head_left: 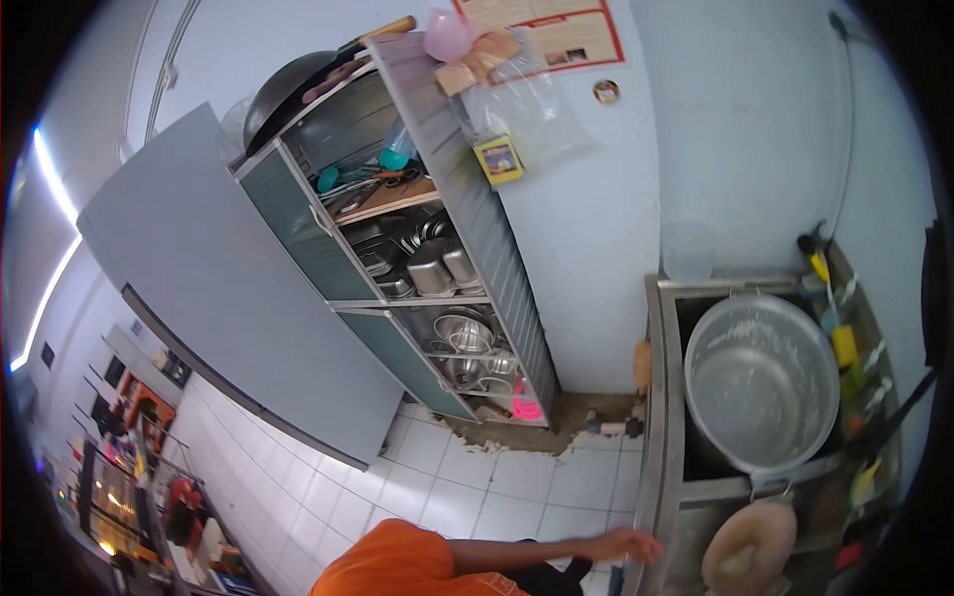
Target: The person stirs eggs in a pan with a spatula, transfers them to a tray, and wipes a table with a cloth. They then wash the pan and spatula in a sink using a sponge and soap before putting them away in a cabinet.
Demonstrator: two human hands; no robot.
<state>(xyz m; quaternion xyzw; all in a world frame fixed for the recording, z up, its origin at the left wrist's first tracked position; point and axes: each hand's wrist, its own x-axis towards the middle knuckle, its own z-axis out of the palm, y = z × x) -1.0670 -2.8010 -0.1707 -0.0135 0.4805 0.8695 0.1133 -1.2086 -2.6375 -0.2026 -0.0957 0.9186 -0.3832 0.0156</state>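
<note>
My left hand (626,546), at the end of an orange-sleeved arm, hangs at the bottom right beside the steel sink edge (648,477). Its fingers look loosely stretched out, with nothing visible in them. Across from it, a large metal pot (760,382) sits in the sink, its inside spotted with whitish residue. Nearer the hand is a round pinkish-beige basin (750,546) holding a small yellowish patch. My right hand is out of the picture.
A cabinet (467,179) with steel containers and utensils stands ahead, its grey-green doors (288,219) beside the open shelves. A wok (288,94) rests on top. A big grey panel (238,278) stands left. White tiles (437,497) cover the floor. Bottles (845,348) line the sink's right side.
</note>
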